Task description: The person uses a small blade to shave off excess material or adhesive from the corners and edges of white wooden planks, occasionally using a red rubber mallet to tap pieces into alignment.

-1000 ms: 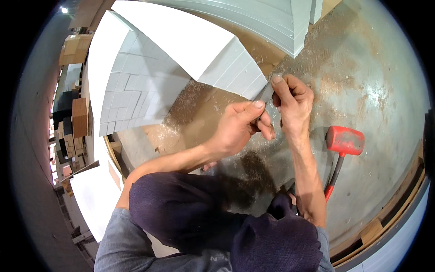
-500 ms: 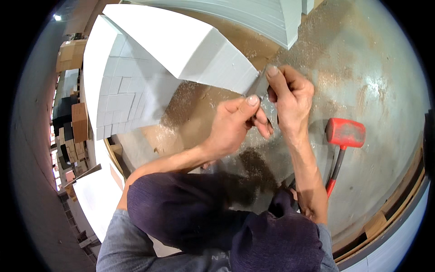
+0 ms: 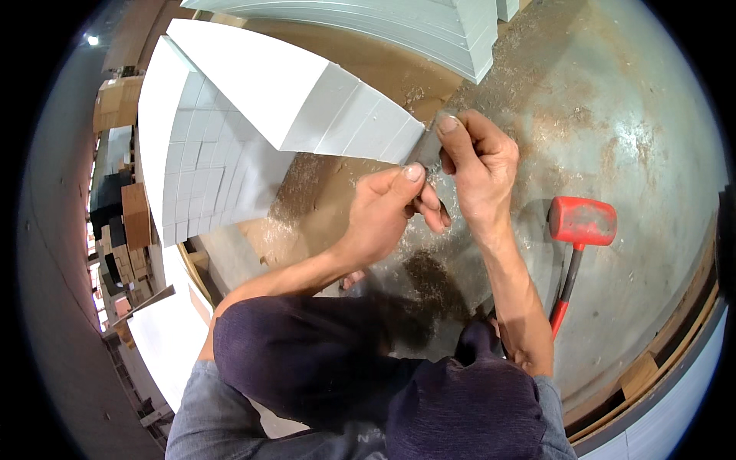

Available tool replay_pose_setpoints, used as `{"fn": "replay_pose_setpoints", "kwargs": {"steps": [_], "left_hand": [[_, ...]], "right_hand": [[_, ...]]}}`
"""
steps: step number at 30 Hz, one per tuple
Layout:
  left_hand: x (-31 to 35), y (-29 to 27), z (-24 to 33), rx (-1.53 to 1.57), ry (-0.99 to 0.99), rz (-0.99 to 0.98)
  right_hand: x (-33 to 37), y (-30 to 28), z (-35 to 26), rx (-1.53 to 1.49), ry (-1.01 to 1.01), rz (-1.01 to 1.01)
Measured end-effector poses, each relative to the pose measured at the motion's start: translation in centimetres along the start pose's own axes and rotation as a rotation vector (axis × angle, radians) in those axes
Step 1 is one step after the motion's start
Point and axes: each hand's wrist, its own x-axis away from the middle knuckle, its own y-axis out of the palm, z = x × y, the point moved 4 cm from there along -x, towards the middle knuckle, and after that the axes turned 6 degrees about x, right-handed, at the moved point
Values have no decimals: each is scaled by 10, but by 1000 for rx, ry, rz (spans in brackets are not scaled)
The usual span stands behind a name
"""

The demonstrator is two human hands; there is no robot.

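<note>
A thin, flat grey strip like a scraper blade point(image 3: 426, 146) spans the gap between my two hands. My left hand point(image 3: 383, 211) is closed, its thumb pressed on the strip's lower end. The upper end is pinched between thumb and curled fingers of my right hand point(image 3: 483, 165). The strip lies against the near right corner of a stack of white panels point(image 3: 349, 115), at its edge face. Whether it is metal or plastic I cannot tell. Fingers hide most of both its ends.
A red-headed mallet point(image 3: 583, 221) lies on the stained floor point(image 3: 613, 138) to the right. Another white panel stack point(image 3: 211, 165) stands at left, and pale panels point(image 3: 429, 34) at the far side. Brown cardboard point(image 3: 322, 180) lies beneath. My bent knees point(image 3: 299, 330) are close below my hands.
Both hands, with the strip, have shifted slightly to the left. The white stack also sits a little further left in view. The grip looks the same.
</note>
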Motion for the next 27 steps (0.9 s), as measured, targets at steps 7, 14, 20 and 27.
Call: {"fn": "replay_pose_setpoints", "kwargs": {"steps": [7, 14, 20, 27], "left_hand": [[-10, -21, -49, -10, -220, 106], [9, -48, -43, -338, -418, 85], [11, -58, -49, -364, -425, 57], [13, -62, -51, -368, -443, 39]], "right_hand": [[10, -25, 84, 115, 279, 38], [-6, -30, 44, 234, -303, 7], [-37, -9, 62, -244, -141, -346], [-36, 0, 82, -437, -27, -312]]}}
